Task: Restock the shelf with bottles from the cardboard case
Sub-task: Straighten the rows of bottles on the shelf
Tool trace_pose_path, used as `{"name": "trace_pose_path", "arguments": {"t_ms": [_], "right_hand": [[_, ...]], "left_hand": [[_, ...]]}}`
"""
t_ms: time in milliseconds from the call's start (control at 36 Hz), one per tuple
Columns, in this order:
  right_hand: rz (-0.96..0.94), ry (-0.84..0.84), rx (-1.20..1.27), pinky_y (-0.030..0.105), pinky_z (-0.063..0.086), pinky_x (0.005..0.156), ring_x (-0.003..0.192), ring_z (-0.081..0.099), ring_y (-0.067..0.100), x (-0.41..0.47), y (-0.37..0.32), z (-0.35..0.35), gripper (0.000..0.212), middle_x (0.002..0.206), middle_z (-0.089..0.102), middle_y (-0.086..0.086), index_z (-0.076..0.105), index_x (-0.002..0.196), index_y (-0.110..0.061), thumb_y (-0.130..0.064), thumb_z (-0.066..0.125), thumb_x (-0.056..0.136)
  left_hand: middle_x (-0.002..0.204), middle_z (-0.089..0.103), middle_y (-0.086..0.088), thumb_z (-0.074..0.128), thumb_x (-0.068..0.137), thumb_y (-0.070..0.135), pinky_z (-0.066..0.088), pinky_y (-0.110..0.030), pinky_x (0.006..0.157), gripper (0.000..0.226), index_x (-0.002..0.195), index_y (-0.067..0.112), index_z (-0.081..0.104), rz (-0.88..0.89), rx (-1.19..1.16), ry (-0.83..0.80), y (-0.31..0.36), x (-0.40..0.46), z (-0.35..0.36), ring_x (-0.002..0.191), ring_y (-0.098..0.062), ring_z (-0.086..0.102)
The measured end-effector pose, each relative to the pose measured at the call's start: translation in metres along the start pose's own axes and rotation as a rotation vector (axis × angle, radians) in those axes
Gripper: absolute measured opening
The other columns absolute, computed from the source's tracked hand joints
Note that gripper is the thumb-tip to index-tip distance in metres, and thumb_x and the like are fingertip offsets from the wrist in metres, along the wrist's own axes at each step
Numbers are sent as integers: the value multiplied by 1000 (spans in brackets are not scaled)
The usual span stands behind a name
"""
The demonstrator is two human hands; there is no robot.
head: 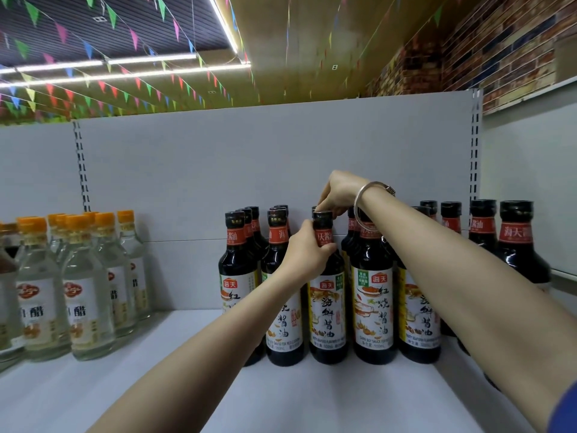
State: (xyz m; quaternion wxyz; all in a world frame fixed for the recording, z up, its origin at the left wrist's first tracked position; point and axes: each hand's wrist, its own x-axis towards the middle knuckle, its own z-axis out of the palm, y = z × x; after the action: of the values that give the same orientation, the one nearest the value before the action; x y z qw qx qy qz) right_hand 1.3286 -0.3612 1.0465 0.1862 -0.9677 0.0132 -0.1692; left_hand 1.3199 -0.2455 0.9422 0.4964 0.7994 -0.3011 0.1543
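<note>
A dark soy sauce bottle [327, 310] with a red neck band and white label stands upright on the white shelf [281, 401], in the front row of several like bottles. My left hand [307, 251] grips its neck and shoulder. My right hand [335, 195], with a silver bangle on the wrist, reaches over the row, its fingertips pinching the black cap of a bottle just behind the one my left hand grips. The cardboard case is out of view.
Several clear vinegar bottles [84, 295] with orange caps stand at the left of the shelf. More soy sauce bottles [515, 242] fill the right end. A bare gap of shelf lies between the two groups, and a grey back panel [249, 170] rises behind.
</note>
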Motion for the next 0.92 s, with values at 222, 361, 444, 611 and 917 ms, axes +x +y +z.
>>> {"name": "trace_pose_path", "arguments": {"t_ms": [222, 361, 444, 611, 917], "right_hand": [[-29, 190, 65, 20, 50, 62, 75, 67, 20, -2, 12, -5, 23, 93, 72, 17, 71, 97, 3, -16, 67, 84], [-38, 91, 63, 27, 55, 71, 78, 68, 21, -4, 12, -1, 21, 95, 72, 16, 71, 100, 0, -12, 67, 83], [-46, 60, 37, 25, 54, 67, 75, 66, 21, -3, 12, 0, 21, 92, 72, 18, 72, 98, 2, -11, 66, 82], [-47, 55, 17, 19, 51, 63, 58, 58, 11, -1, 8, 0, 20, 83, 68, 14, 72, 97, 5, -9, 67, 83], [-210, 176, 167, 19, 50, 64, 74, 68, 13, -31, 5, -20, 19, 80, 70, -4, 74, 92, -14, -30, 71, 82]], "left_hand": [[105, 61, -4, 68, 86, 23, 50, -24, 72, 38, 117, 13, 48, -52, -26, -13, 0, 3, 1, 93, -17, 61], [98, 61, -5, 65, 87, 15, 50, -30, 78, 27, 110, 14, 50, -74, -29, -60, 2, 5, 4, 93, -21, 62], [89, 60, 0, 64, 87, 13, 50, -29, 75, 21, 102, 17, 50, -83, -46, -84, 3, 6, 4, 88, -19, 61], [88, 62, -3, 63, 88, 12, 52, -27, 73, 15, 98, 14, 53, -82, -59, -108, 4, 5, 1, 84, -18, 62], [94, 63, 0, 58, 93, 27, 46, -24, 70, 37, 123, 5, 55, 28, -55, 5, 15, 3, -23, 81, -10, 60]]}}
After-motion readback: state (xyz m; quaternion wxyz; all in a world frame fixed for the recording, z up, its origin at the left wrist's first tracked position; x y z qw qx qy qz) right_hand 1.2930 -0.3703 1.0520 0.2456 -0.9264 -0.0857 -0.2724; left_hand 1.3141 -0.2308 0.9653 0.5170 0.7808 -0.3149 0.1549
